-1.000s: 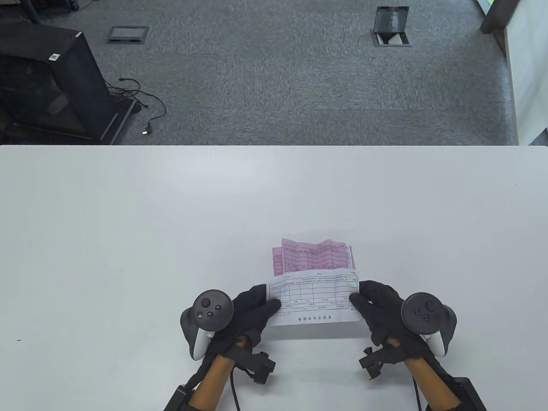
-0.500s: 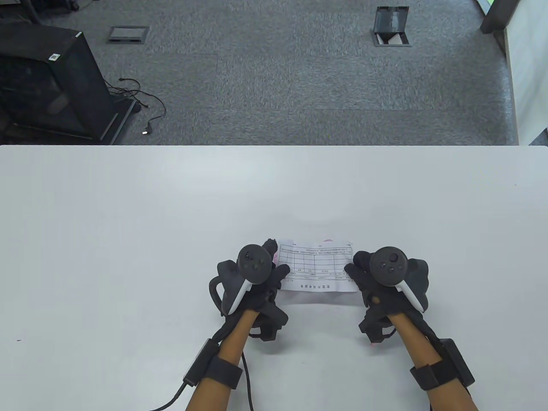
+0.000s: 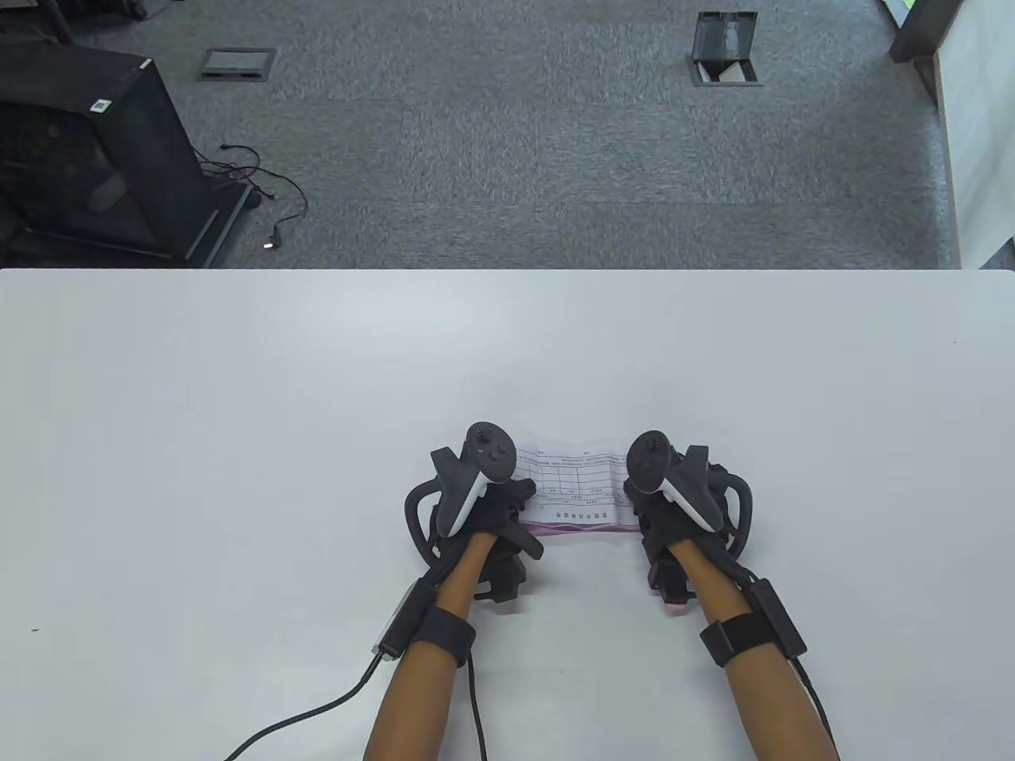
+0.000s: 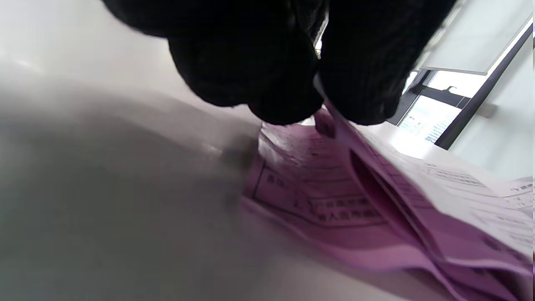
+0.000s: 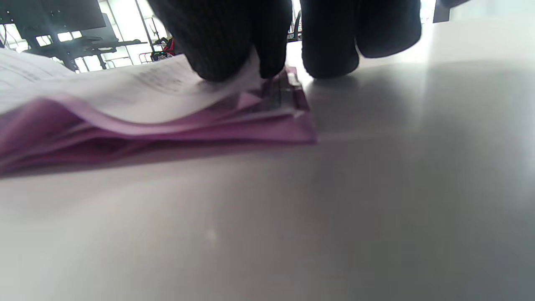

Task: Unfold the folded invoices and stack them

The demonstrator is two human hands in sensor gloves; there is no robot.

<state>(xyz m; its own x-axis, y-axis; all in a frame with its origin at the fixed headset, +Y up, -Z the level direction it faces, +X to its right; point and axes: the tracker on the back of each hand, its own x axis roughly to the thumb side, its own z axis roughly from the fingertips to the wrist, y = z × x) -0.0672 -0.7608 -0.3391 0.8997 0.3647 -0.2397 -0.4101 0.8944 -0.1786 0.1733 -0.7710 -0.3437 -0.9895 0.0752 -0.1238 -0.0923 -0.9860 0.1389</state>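
A white unfolded invoice [image 3: 575,483] lies on top of a stack of pink invoices [image 3: 583,529] at the near middle of the white table [image 3: 238,412]. My left hand [image 3: 507,507] pinches the white sheet's left edge, seen close in the left wrist view [image 4: 322,96] over the pink sheets [image 4: 317,196]. My right hand [image 3: 644,507] pinches its right edge; the right wrist view shows my fingers [image 5: 234,46] pressing the white sheet [image 5: 138,92] down onto the pink stack [image 5: 188,129].
Beyond the table's far edge is grey carpet with a black cabinet [image 3: 87,151], a loose cable [image 3: 270,198] and two floor boxes [image 3: 725,55]. A cable from my left wrist [image 3: 317,713] trails over the table's near edge.
Both hands carried the white invoice away from me and lowered it onto the pink stack, which it now covers. The hands have tilted down and come closer together.
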